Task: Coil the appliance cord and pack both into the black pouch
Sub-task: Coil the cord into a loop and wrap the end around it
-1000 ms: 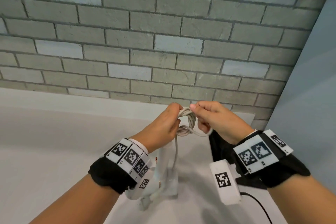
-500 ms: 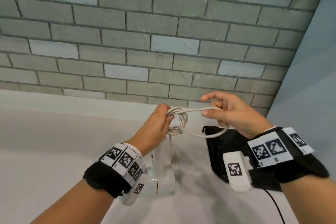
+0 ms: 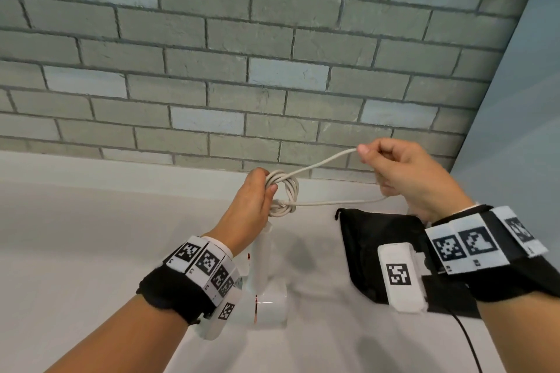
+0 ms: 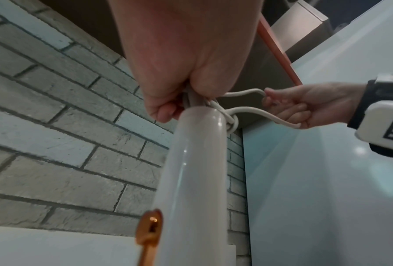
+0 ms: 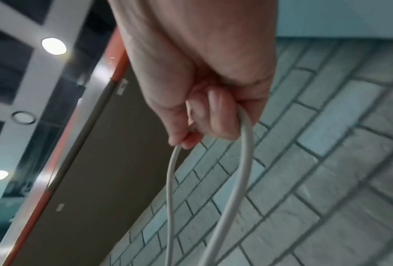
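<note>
My left hand (image 3: 257,194) grips a small coil of white cord (image 3: 286,188) above the table. A white appliance (image 3: 266,291) hangs from the coil; the left wrist view shows its handle (image 4: 195,162) just under my fingers. My right hand (image 3: 394,169) is off to the right, pinching a long loop of the same cord (image 5: 241,162) pulled out from the coil. The black pouch (image 3: 366,239) lies flat on the table under my right wrist.
A grey brick wall (image 3: 242,70) stands close behind the white table (image 3: 91,236). A pale blue panel (image 3: 515,115) closes off the right side. A thin black wire (image 3: 469,342) runs from my right wrist device across the table's near right corner.
My right hand has moved away from the left, up and to the right, drawing a loop of cord out from the coil. The left hand still holds the coil.
</note>
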